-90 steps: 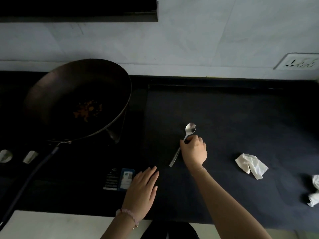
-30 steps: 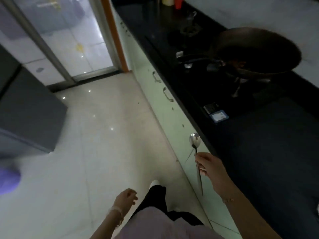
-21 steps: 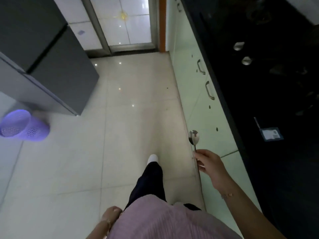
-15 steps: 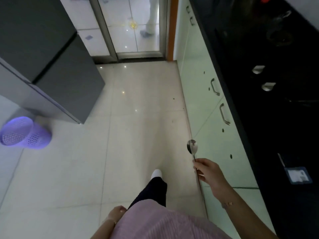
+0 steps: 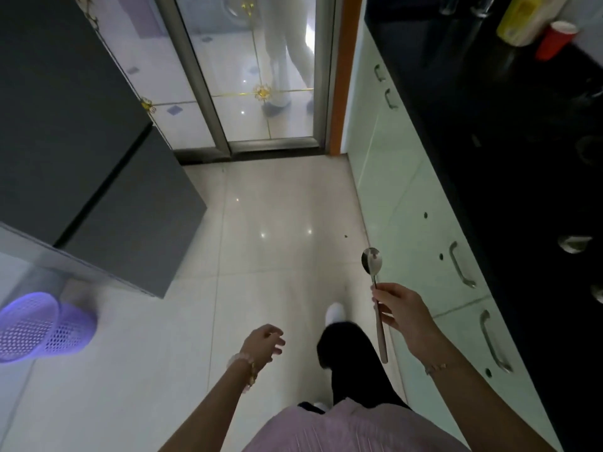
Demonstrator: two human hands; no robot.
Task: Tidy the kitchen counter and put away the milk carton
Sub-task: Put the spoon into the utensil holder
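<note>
My right hand (image 5: pixel 402 309) grips a metal spoon (image 5: pixel 372 261) by the handle, bowl pointing up, held over the floor beside the pale green cabinet fronts (image 5: pixel 424 223). My left hand (image 5: pixel 263 340) hangs loose over the floor tiles with fingers apart and nothing in it. The black kitchen counter (image 5: pixel 489 132) runs along the right side. No milk carton is in view.
A dark grey fridge (image 5: pixel 98 164) stands on the left, with a purple mesh basket (image 5: pixel 36 324) lying beside it on the floor. A glass door (image 5: pixel 254 73) lies ahead, a person's legs behind it. A yellow container (image 5: pixel 518 19) and red cup (image 5: pixel 554 39) stand far along the counter.
I took the spoon off the counter, turned left away from the stove and walked along the cabinets toward the glass door. My left hand has swung forward.
</note>
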